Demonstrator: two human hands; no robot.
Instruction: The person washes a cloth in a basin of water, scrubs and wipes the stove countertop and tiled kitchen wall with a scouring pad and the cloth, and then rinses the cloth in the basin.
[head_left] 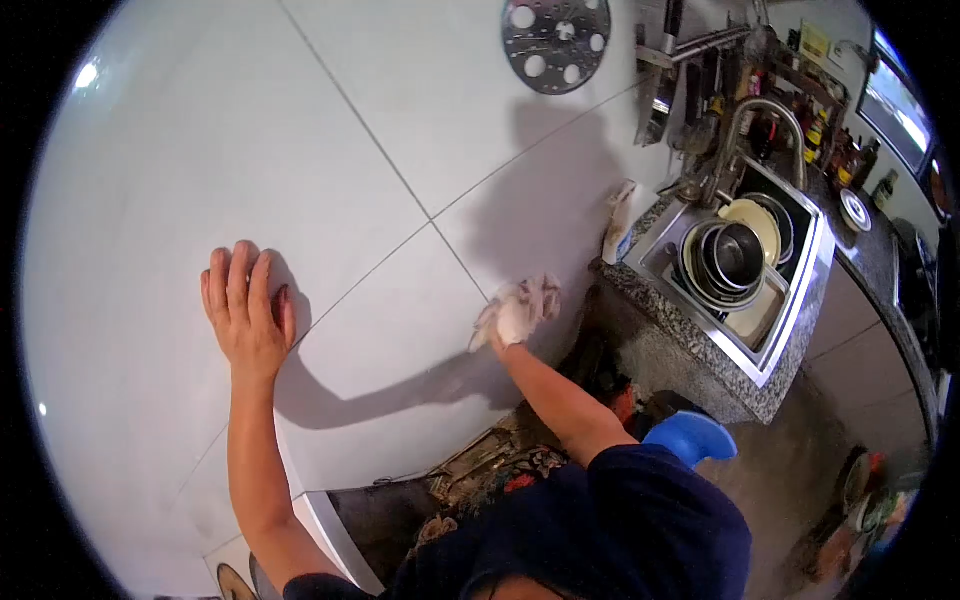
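My left hand (240, 310) is spread with its palm toward the white tiled wall (350, 270), fingers pointing up, and appears to lean on it. Lower and to the right, my right hand (512, 322) presses a crumpled whitish cloth (535, 297) against the wall near a tile joint. The cloth covers most of the fingers. Shadows of my arm and head fall on the tiles around it.
At right a steel sink (765, 365) in a granite counter (690, 345) holds stacked pots (738, 255) beneath a curved faucet (795, 125). A whitish packet (620, 220) stands at the counter's edge. Knives (660, 105) hang above. A blue plastic item (690, 437) is below.
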